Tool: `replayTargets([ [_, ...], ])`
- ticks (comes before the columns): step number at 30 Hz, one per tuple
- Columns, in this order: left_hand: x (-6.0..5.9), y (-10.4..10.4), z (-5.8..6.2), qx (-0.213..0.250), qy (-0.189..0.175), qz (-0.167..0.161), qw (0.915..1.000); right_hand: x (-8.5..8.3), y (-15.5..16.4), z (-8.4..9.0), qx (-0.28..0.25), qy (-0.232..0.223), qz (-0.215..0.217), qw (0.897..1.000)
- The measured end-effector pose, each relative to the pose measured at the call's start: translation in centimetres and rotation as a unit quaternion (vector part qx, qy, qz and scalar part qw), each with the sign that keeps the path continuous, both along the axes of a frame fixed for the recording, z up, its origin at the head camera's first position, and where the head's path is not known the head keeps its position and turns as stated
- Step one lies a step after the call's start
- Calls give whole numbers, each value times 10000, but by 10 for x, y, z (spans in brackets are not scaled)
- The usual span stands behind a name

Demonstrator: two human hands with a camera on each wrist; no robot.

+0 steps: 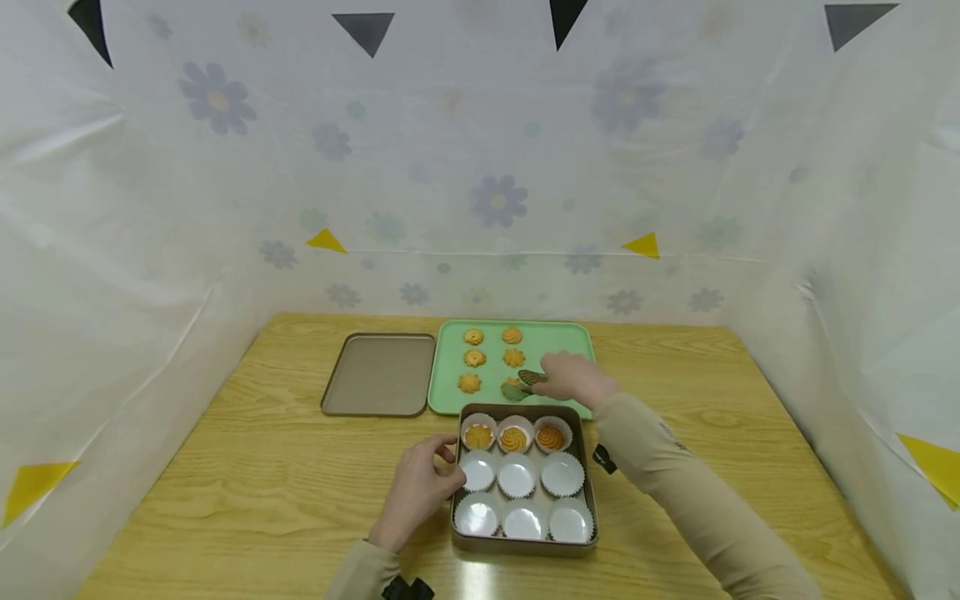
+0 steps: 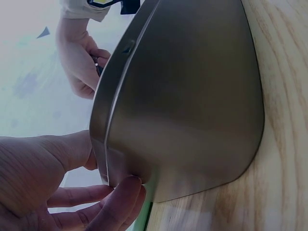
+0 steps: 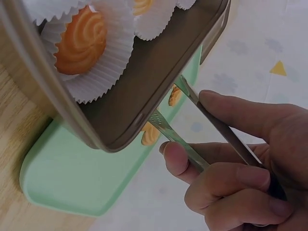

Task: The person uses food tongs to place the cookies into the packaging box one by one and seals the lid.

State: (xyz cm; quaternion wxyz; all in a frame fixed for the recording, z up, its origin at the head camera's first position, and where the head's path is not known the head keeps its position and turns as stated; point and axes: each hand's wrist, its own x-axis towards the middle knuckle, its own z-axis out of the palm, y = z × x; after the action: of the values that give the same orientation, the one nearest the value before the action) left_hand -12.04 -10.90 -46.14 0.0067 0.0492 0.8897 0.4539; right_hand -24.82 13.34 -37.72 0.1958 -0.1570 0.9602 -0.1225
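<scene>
My right hand (image 1: 573, 379) holds metal tongs (image 3: 226, 132) with a thumb on one arm and fingers on the other. Their wide, patterned ends (image 1: 515, 391) stand apart around a cookie at the near side of the green tray (image 1: 558, 337), partly covering it. With my left hand (image 1: 420, 483) I pinch the left rim of a deep brown square baking tin (image 1: 525, 546), thumb at the rim, fingertips against the outer wall (image 2: 187, 110). White paper cups fill the tin. The far row holds three piped cookies (image 1: 551, 437); the cups (image 1: 517, 475) in the nearer rows are empty.
More cookies (image 1: 474, 357) lie in two columns on the green tray. Left of it sits a flat brown square lid or tray (image 1: 382, 375). Everything stands on a wooden table (image 1: 262, 500), with flowered white sheeting (image 1: 450, 150) around its back and sides.
</scene>
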Motion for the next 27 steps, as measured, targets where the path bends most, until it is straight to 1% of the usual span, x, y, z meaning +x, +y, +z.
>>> replayTargets([
  [15,1,1,1,-12,1,24,10000,2,-8,-6,164,247,-149,9994],
  [22,0,1,0,-44,15,28,10000,4,-10,-7,211,445,-80,9988],
  [27,0,1,-1,-66,12,58,10000,4,-9,-8,174,469,-72,9987],
])
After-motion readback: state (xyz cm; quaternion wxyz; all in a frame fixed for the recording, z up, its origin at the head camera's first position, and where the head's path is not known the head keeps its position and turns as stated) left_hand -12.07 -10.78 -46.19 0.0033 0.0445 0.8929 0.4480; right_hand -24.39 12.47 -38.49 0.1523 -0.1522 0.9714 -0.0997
